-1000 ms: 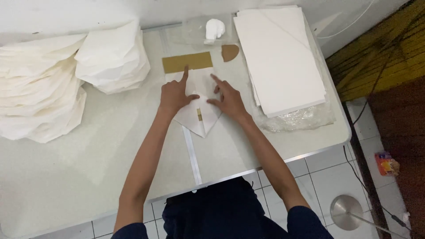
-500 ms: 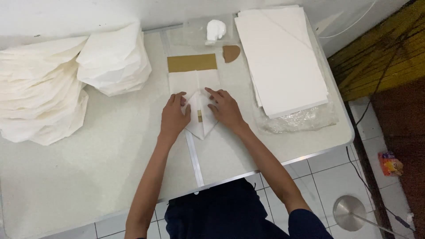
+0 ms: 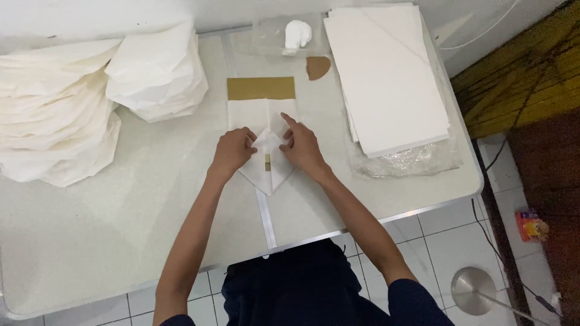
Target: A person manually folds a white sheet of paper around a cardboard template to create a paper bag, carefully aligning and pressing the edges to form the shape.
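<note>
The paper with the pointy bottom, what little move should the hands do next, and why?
Probably press the slanted folds flat. The folded paper already ends in a point toward the person, and both the left hand and the right hand rest on its flaps near the middle seam, so running the fingers along the creases would likely sharpen them.

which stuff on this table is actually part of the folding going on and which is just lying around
In use:
- left hand and right hand, both pressing on the sheet
- white folded sheet, its near end folded to a point
- gold strip at the sheet's far end

Lying about:
- stack of flat white sheets
- piles of folded white pieces
- brown rounded piece
- clear tray with white lump
- crumpled clear plastic
</note>
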